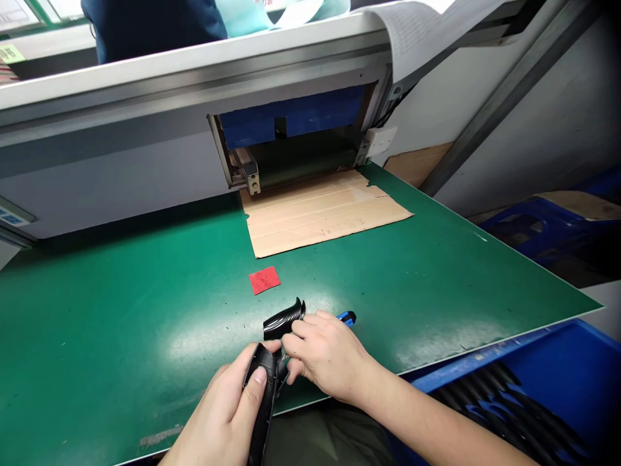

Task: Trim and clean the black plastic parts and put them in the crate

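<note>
My left hand point(228, 408) is closed around a long black plastic part point(262, 404) at the near edge of the green table point(121, 323), thumb pressed on its top. My right hand point(326, 353) is closed in a pinch at the part's upper end. A blue-tipped tool point(347, 317) pokes out behind its fingers; whether the hand holds it I cannot tell. A second curved, ribbed black part point(284, 320) lies on the mat just beyond both hands.
A small red card point(264, 280) lies mid-table. A flat cardboard sheet point(320, 210) sits under a machine opening point(295, 145). A blue bin point(528, 388) with several black and blue parts stands lower right. A person in dark blue point(150, 26) stands behind the machine.
</note>
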Motion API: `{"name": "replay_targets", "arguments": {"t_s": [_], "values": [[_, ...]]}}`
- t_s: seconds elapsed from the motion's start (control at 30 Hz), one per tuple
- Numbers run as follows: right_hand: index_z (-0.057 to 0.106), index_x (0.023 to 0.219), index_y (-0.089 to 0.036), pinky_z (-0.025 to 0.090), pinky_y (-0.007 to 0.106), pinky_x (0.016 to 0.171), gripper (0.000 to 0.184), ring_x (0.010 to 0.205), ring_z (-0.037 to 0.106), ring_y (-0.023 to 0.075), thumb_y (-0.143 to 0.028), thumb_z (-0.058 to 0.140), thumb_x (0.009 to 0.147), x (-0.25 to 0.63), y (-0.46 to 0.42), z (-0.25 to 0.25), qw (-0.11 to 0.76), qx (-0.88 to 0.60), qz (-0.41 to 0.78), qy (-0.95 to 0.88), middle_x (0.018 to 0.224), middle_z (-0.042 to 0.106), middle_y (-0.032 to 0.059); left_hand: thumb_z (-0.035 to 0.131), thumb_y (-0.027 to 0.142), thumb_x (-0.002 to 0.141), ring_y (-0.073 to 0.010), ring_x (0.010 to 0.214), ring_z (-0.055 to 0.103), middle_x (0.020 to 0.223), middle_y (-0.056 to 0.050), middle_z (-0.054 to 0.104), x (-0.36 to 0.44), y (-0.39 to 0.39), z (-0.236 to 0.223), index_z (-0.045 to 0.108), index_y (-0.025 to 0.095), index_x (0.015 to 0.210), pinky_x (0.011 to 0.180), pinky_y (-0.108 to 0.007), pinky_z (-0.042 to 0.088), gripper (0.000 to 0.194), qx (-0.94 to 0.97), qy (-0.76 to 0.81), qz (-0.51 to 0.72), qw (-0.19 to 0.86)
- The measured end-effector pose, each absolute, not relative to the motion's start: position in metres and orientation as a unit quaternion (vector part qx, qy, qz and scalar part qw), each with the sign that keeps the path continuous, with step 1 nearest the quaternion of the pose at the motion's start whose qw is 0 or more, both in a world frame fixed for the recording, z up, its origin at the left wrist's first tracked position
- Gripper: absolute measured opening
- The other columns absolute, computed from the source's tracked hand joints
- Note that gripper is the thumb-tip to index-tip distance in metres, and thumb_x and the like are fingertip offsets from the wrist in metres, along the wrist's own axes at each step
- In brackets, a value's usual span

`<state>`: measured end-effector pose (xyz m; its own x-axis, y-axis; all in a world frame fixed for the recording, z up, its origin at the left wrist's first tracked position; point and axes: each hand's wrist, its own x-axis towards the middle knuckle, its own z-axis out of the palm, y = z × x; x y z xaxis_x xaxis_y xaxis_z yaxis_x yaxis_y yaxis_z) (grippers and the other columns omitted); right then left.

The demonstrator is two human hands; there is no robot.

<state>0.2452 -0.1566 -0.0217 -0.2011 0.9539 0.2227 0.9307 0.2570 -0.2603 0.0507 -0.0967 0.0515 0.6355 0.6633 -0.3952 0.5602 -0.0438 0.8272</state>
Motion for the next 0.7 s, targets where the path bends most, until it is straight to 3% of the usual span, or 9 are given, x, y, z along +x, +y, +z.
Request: {"name": "replay_targets", "arguments": {"t_s": [0.07, 0.17, 0.3, 0.4, 0.47, 0.53, 0.63, 0.7], "values": [[0.054, 0.078, -0.019, 0.026, 0.031, 0.064, 0.036, 0.069, 0.048, 0.0178, -0.051, 0.062, 0.093, 0.246, -0.157, -0.024, 0.183, -0.605, 0.071, -0.771, 0.072, 0.053, -0.0011, 0.035, 0.05, 0.094, -0.0239, 0.124, 0.048, 0.135, -0.001, 0.057, 0.052, -0.097, 0.054, 0.055, 0.027, 0.128, 0.098, -0.031, 0.042, 0.046, 0.746, 0.402, 0.055, 0.528], [0.054, 0.076, -0.019, 0.03, 0.028, 0.064, 0.042, 0.068, 0.049, 0.0156, -0.052, 0.045, 0.101, 0.249, -0.156, -0.023, 0.253, -0.556, 0.222, -0.76, 0.073, 0.054, -0.0013, 0.033, 0.048, 0.094, -0.0229, 0.122, 0.051, 0.131, -0.001, 0.059, 0.052, -0.097, 0.055, 0.055, 0.026, 0.128, 0.094, -0.028, 0.045, 0.046, 0.769, 0.395, 0.056, 0.5], [0.05, 0.074, -0.017, 0.033, 0.022, 0.059, 0.058, 0.063, 0.045, 0.0126, -0.064, 0.027, 0.101, 0.259, -0.158, -0.012, 0.367, -0.427, 0.458, -0.688, 0.071, 0.05, -0.0011, 0.035, 0.049, 0.093, -0.0199, 0.126, 0.048, 0.132, 0.004, 0.058, 0.052, -0.101, 0.057, 0.054, 0.033, 0.128, 0.101, -0.027, 0.041, 0.042, 0.761, 0.425, 0.049, 0.487], [0.048, 0.072, -0.017, 0.034, 0.022, 0.053, 0.07, 0.055, 0.039, 0.0122, -0.075, 0.017, 0.095, 0.276, -0.161, -0.005, 0.434, -0.388, 0.522, -0.623, 0.064, 0.044, -0.0014, 0.035, 0.052, 0.093, -0.0195, 0.129, 0.044, 0.134, 0.006, 0.056, 0.053, -0.103, 0.061, 0.053, 0.037, 0.127, 0.106, -0.03, 0.037, 0.041, 0.75, 0.43, 0.037, 0.501], [0.047, 0.069, -0.019, 0.034, 0.022, 0.049, 0.075, 0.047, 0.035, 0.0122, -0.076, 0.006, 0.093, 0.294, -0.162, -0.005, 0.444, -0.442, 0.481, -0.613, 0.055, 0.038, -0.0042, 0.035, 0.054, 0.092, -0.0208, 0.13, 0.042, 0.135, 0.006, 0.054, 0.055, -0.105, 0.063, 0.052, 0.038, 0.127, 0.109, -0.034, 0.035, 0.042, 0.741, 0.436, 0.023, 0.511], [0.05, 0.066, -0.019, 0.034, 0.022, 0.048, 0.073, 0.045, 0.038, 0.0134, -0.071, 0.008, 0.096, 0.316, -0.163, -0.007, 0.38, -0.596, 0.348, -0.616, 0.051, 0.039, -0.0045, 0.034, 0.055, 0.091, -0.0223, 0.131, 0.04, 0.136, 0.005, 0.053, 0.055, -0.105, 0.064, 0.051, 0.039, 0.128, 0.11, -0.038, 0.033, 0.044, 0.732, 0.443, 0.006, 0.517], [0.06, 0.075, -0.016, 0.031, 0.022, 0.052, 0.043, 0.057, 0.049, 0.0174, -0.051, 0.046, 0.096, 0.345, -0.167, -0.011, 0.24, -0.781, 0.133, -0.561, 0.063, 0.055, 0.0023, 0.034, 0.057, 0.09, -0.0242, 0.131, 0.04, 0.136, 0.002, 0.053, 0.055, -0.105, 0.061, 0.05, 0.039, 0.129, 0.11, -0.041, 0.031, 0.045, 0.728, 0.445, -0.005, 0.522], [0.061, 0.081, -0.016, 0.029, 0.023, 0.055, 0.018, 0.064, 0.053, 0.02, -0.032, 0.061, 0.09, 0.353, -0.173, -0.013, 0.219, -0.811, 0.087, -0.536, 0.073, 0.06, 0.0051, 0.034, 0.059, 0.089, -0.0264, 0.125, 0.046, 0.131, -0.001, 0.057, 0.056, -0.105, 0.056, 0.049, 0.036, 0.129, 0.106, -0.042, 0.036, 0.048, 0.723, 0.444, -0.017, 0.529]]}}
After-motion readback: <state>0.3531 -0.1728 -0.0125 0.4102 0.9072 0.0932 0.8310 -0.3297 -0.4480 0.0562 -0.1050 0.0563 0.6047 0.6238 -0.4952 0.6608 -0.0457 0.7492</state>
